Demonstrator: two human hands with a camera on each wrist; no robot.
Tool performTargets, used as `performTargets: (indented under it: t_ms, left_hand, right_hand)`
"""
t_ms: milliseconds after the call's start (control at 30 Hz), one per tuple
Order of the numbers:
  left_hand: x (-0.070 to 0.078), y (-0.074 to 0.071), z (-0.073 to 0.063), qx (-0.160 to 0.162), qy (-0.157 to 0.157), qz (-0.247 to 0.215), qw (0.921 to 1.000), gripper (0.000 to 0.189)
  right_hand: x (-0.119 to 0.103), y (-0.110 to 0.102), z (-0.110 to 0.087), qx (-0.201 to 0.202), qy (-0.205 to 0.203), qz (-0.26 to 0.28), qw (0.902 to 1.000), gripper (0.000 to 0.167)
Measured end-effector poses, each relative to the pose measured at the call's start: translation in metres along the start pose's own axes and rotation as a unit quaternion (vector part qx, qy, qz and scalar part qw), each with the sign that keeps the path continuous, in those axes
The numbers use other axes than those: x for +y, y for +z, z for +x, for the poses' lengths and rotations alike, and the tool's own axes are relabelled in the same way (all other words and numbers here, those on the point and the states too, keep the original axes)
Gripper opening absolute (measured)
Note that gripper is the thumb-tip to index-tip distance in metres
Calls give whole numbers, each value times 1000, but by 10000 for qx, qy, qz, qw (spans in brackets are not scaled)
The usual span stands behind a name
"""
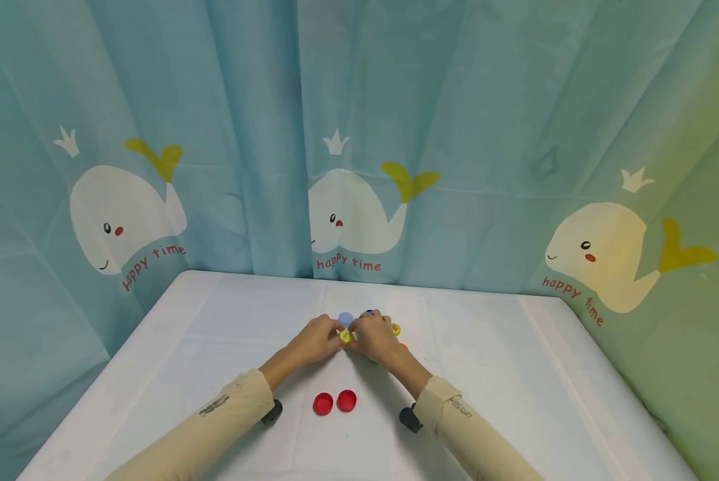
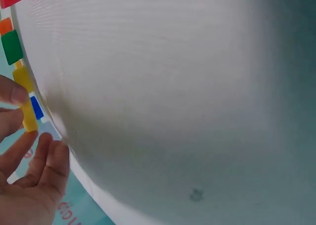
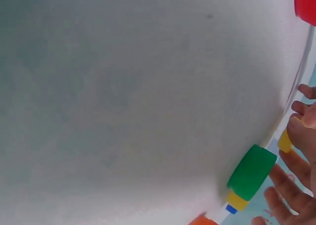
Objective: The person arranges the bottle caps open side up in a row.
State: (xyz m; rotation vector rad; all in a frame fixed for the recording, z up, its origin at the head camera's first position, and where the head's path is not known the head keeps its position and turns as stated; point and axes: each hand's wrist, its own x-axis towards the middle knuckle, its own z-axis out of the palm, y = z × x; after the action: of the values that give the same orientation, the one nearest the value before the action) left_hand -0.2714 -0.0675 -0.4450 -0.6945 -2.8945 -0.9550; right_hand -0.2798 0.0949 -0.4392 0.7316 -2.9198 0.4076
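Both hands meet near the far middle of the table, at a small round yellow cap (image 1: 346,336). My left hand (image 1: 320,339) pinches it from the left between thumb and finger, its other fingers loosely extended in the left wrist view. My right hand (image 1: 374,337) holds the same cap from the right; in the right wrist view the yellow cap (image 3: 285,142) shows between thumb and forefinger. Just beyond it lies a pale blue cap (image 1: 345,319). Beside the right hand are a second yellow cap (image 1: 396,329), a dark blue cap (image 1: 370,311), an orange cap (image 1: 403,346) and a green cap (image 3: 253,172), partly hidden.
Two red caps (image 1: 323,403) lie side by side nearer the person, between the forearms. A white cloth covers the table (image 1: 503,374). Behind it hangs a blue curtain (image 1: 485,133) printed with whales. Dark wrist cameras (image 1: 410,419) sit under both sleeves.
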Motion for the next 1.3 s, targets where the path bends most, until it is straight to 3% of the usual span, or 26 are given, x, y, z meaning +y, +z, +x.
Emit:
performTargets:
  t_ms: [200,333,467,600,700,867,1000,1167,1233,1300]
  left_hand:
    - [3,-5,-5,416,186,-443,9980,16]
    - [8,-9,-7,529,195,-640,9964,12]
    - [16,-11,-11,651,-151,-1208,9904,14]
    - [27,-14,-15,775,-612,-1909,9766,18]
    - [34,-16,-18,782,-784,-2053,9724,21]
    - [41,-18,-24,597,-801,-2104,9725,22]
    - [47,-20,-29,457,-765,-2271,9698,20]
    - [53,-22,-35,309,-572,-2452,9673,18]
    - [55,-22,-38,205,-475,-2420,9689,18]
    - [55,-21,-41,91,-396,-2338,9714,17]
  right_hand:
    - [-1,-5,-6,491,-238,-103,9985,27]
    - [-1,-8,-10,807,-440,-58,9957,26]
    - [-4,-12,-17,896,-483,205,9946,28]
    - [-8,-16,-24,809,-442,622,9938,30]
    - [-11,-19,-30,707,-339,979,9921,30]
    - [-12,-25,-39,548,-251,1678,9840,31]
    - [-7,-28,-47,583,-384,2333,9699,28]
    - [2,-30,-57,374,-171,3397,9396,22]
    - [5,-31,-61,48,-9,3907,9205,23]
    - [8,-32,-65,-440,151,4510,8913,27]
